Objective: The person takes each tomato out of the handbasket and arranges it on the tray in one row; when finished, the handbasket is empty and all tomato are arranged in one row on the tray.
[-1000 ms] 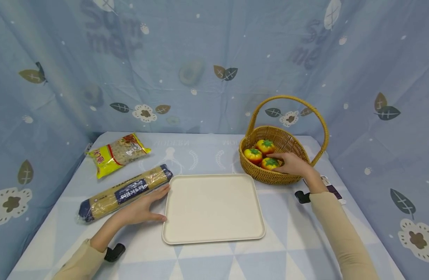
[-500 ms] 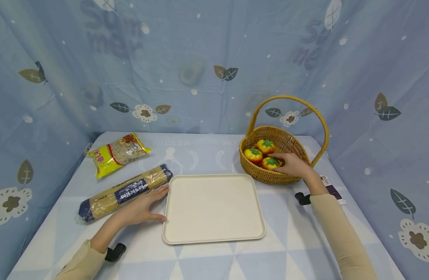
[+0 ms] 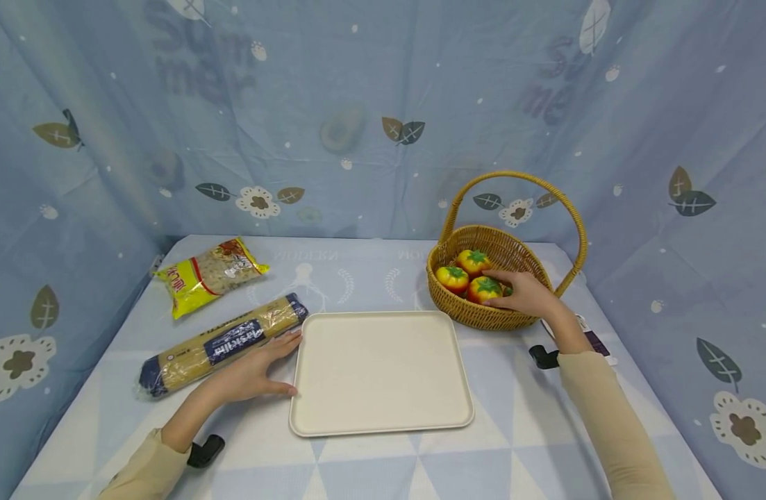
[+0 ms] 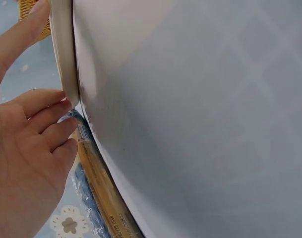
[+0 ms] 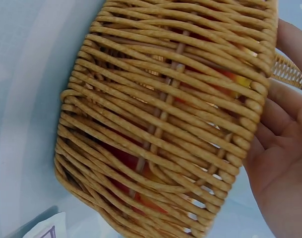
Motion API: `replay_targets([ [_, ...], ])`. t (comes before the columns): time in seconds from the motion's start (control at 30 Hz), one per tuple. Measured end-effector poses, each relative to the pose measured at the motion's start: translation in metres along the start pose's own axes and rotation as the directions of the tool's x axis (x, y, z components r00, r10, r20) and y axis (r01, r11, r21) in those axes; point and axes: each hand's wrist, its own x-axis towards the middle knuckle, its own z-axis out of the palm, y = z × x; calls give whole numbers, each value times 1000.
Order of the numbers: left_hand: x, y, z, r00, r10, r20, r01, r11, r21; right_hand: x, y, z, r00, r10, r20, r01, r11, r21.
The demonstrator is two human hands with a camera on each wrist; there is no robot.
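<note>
In the head view my left hand (image 3: 254, 373) lies at the left edge of the cream tray (image 3: 383, 371), fingers extended, thumb apart, fingertips at the rim. The left wrist view shows its fingertips (image 4: 64, 104) against the tray's side. My right hand (image 3: 525, 295) reaches over the rim of a wicker basket (image 3: 476, 316), thumb and fingers spread beside a red-and-yellow tomato-like fruit (image 3: 485, 288). A green bit (image 3: 508, 290) shows between them; I cannot tell whether they grip anything. Two similar fruits (image 3: 453, 278) lie alongside. In the right wrist view the wicker wall hides the fingertips.
A long pack of spaghetti (image 3: 226, 345) lies left of the tray, beside my left hand. Behind it is a yellow plastic food bag (image 3: 212, 274). The basket's tall handle (image 3: 514, 173) arches above my right hand. A printed card (image 3: 598, 340) lies partly under the right forearm.
My right hand has shifted slightly right, showing more of the front fruit and a green bit between thumb and fingers. The left hand and the tray have not moved.
</note>
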Motion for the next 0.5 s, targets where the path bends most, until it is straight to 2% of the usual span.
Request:
replay_targets([
  [0.23, -1, 0, 0, 1000, 10, -21, -10, 1000, 7, -3, -5, -1, 1000, -3, -31, 3, 1000, -7],
  [0.5, -2, 0, 0, 1000, 5, -15, -5, 1000, 7, -8, -11, -3, 998, 4, -70, -5, 1000, -8],
])
